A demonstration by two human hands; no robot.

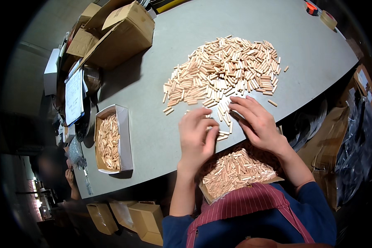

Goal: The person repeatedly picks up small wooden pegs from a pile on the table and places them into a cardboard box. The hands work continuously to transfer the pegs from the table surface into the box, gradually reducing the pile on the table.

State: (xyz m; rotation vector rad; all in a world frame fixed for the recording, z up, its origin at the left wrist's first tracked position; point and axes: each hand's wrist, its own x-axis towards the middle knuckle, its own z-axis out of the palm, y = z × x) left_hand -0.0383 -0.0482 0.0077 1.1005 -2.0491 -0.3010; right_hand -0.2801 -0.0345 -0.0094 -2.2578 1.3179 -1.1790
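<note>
A broad heap of short wooden dowels (231,68) covers the middle of the grey table. My left hand (196,134) is over the heap's near side, slightly blurred, with fingers curled and the thumb apart; nothing shows in its grip. Opposite it, my right hand (258,126) reaches in with fingers stretched out, its fingertips at the loose dowels. A few loose dowels (224,112) lie between the two hands. Below the table's near edge, against my body, a cardboard box (206,193) holds many more dowels; my left wrist hides part of it.
On the table's left stands a white-sided box (124,138) filled with dowels. Behind it are a large open carton (126,39) and a clipboard (74,97). Tape rolls (328,20) lie at the far right. Cartons (146,223) sit below; another person's hand (69,175) shows at left.
</note>
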